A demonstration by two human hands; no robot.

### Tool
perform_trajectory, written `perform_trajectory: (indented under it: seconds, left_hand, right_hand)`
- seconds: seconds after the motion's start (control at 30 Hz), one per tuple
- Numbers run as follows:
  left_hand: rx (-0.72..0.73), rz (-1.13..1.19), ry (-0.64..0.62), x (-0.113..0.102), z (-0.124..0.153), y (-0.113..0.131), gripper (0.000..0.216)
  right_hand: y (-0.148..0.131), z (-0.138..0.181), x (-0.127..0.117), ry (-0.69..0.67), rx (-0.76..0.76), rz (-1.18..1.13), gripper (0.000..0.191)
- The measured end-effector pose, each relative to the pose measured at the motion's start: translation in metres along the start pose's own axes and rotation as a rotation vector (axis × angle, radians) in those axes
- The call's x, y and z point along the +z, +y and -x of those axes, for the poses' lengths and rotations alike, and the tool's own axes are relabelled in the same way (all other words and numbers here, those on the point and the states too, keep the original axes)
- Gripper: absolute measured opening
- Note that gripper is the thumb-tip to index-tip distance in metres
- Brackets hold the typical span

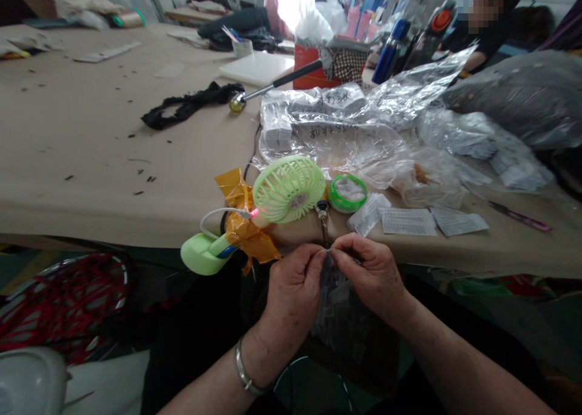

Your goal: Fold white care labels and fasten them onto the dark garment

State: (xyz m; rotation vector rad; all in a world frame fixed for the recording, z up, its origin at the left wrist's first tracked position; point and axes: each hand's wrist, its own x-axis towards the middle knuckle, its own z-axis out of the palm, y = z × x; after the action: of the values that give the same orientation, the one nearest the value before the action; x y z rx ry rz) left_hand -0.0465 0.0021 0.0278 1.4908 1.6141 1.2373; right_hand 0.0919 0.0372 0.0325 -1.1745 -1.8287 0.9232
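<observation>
My left hand (293,291) and my right hand (370,275) meet just in front of the table edge. Thumb and forefinger of each are pinched together on a small pale slip (328,252), mostly hidden by the fingertips. Right behind them, a thin metal rod with a black knob (322,212) stands at the table edge. Beneath the hands, many whitish slips (339,309) lie in a dark, shadowed spot. Just beyond is a green tub (348,194) with white fluffy stuff inside, beside folded printed labels (369,214).
A light green fan (290,189) is fixed to the table edge with brown tape (254,239). Clear plastic bags (336,133) spread behind it. A metal-shafted tool with black handle (282,82), black cloth (191,105) and a pink-handled cutter (521,216) lie around. Another person sits far right.
</observation>
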Motion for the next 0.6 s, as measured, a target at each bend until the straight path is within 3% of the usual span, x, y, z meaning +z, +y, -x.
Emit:
perform_trajectory:
  seconds: [0.2, 0.33, 0.5, 0.6]
  left_hand:
    - [-0.035, -0.004, -0.001, -0.001, -0.002, 0.004, 0.017]
    - [-0.042, -0.006, -0.035, -0.004, 0.006, 0.002, 0.017]
    - [-0.116, 0.032, -0.066, -0.005, 0.014, -0.012, 0.013]
    - [-0.158, 0.043, -0.068, -0.003, 0.015, -0.019, 0.02]
  right_hand:
    - [-0.001, 0.001, 0.002, 0.031, -0.001, 0.016, 0.012]
    - [-0.002, 0.011, -0.005, -0.005, -0.097, 0.075, 0.007]
    - [0.008, 0.013, -0.033, 0.11, -0.338, 0.425, 0.01]
    - [0.018, 0.008, -0.046, 0.189, -0.423, 0.723, 0.022]
